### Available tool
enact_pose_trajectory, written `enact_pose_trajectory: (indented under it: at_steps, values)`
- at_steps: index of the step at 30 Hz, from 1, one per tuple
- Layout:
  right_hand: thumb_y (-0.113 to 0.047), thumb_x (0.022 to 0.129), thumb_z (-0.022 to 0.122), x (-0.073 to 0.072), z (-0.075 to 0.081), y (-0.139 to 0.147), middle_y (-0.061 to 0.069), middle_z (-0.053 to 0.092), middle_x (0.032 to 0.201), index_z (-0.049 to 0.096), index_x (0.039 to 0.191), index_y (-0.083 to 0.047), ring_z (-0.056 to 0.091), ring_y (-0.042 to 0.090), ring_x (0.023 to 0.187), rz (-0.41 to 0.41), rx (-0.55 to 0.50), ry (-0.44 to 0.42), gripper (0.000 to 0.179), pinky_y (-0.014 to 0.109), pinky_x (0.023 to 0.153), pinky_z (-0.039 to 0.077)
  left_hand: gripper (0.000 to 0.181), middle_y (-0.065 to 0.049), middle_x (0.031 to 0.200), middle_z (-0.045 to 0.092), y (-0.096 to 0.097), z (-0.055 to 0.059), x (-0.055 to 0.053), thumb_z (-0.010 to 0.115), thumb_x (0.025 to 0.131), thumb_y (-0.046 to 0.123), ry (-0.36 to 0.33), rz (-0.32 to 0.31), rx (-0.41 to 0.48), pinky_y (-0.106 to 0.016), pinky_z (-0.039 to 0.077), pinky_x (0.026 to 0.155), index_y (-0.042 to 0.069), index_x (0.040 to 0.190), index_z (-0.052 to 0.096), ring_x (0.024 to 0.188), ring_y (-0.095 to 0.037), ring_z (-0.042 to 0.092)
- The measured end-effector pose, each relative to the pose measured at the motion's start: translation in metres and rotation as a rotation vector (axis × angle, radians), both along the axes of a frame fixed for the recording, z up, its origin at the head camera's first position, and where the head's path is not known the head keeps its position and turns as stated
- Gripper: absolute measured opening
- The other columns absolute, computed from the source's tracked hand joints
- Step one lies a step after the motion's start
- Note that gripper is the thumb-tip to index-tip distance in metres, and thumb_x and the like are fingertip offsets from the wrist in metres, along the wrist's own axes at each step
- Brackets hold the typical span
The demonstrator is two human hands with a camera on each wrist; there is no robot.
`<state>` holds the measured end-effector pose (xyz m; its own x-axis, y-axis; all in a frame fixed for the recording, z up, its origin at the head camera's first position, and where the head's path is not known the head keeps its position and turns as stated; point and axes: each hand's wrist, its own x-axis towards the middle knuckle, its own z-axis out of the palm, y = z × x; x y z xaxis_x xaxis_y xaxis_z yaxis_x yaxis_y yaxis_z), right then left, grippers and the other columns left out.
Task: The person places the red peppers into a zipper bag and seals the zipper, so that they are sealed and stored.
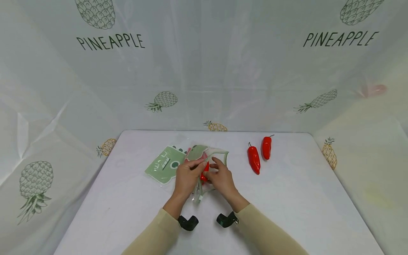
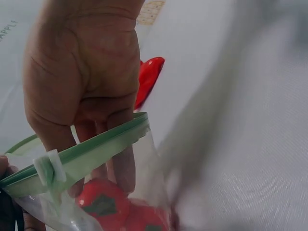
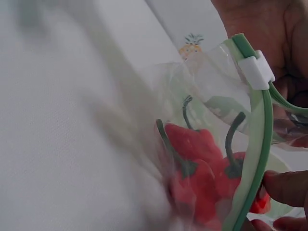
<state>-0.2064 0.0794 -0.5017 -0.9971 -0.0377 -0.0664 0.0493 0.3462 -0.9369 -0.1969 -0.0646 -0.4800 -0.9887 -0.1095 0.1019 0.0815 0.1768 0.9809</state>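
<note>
A clear zip bag (image 1: 221,153) with a green rim and a white slider (image 3: 256,72) lies under both hands, its mouth apart. Inside it are several red peppers (image 3: 192,144) with green stems. My left hand (image 1: 187,177) pinches the bag's rim on the left side; its palm (image 3: 269,29) shows beyond the slider in the right wrist view. My right hand (image 1: 222,180) reaches through the mouth, its fingers (image 2: 126,168) holding a red pepper (image 2: 103,199) inside the bag. Part of that pepper is hidden by the fingers.
Two loose red peppers (image 1: 254,159) lie on the white table (image 1: 287,198) to the right of the bag. A flat green bag with a cartoon face (image 1: 164,164) lies on the left, partly under the working bag. A pineapple-print sheet (image 1: 204,71) stands behind the table.
</note>
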Motion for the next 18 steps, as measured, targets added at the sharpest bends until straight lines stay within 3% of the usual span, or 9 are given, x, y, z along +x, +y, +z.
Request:
enact_pose_trajectory:
  at_steps: [7,14,18]
  values:
    - [-0.015,0.094,0.079,0.0028,-0.0021,-0.0007,0.020,0.071,0.115,0.064,0.137,0.001,0.078,0.025,0.088,0.018,-0.082,0.005,0.048,0.042,0.070,0.065,0.016,-0.006,0.105,0.081,-0.0007,-0.0001,-0.0019,0.081,0.094,0.021,0.009,0.014,-0.008,-0.019,0.056,0.072,0.013,0.108,0.085,0.093,-0.011,0.070]
    - [-0.007,0.096,0.073,0.0059,-0.0058,0.0023,0.023,0.074,0.123,0.061,0.139,0.004,0.078,0.034,0.097,0.075,-0.207,0.004,0.046,0.048,0.082,0.064,0.018,-0.003,0.110,0.081,-0.0050,0.0020,-0.0036,0.080,0.094,0.023,0.002,0.040,-0.018,-0.019,0.057,0.076,0.016,0.110,0.085,0.098,-0.013,0.072]
    - [-0.007,0.098,0.071,0.0091,-0.0061,0.0047,0.023,0.074,0.122,0.061,0.140,0.004,0.078,0.035,0.099,0.068,-0.203,0.018,0.045,0.046,0.083,0.064,0.019,-0.004,0.112,0.081,-0.0067,0.0039,-0.0029,0.079,0.096,0.024,-0.004,0.035,-0.022,-0.019,0.057,0.077,0.016,0.111,0.085,0.099,-0.016,0.072]
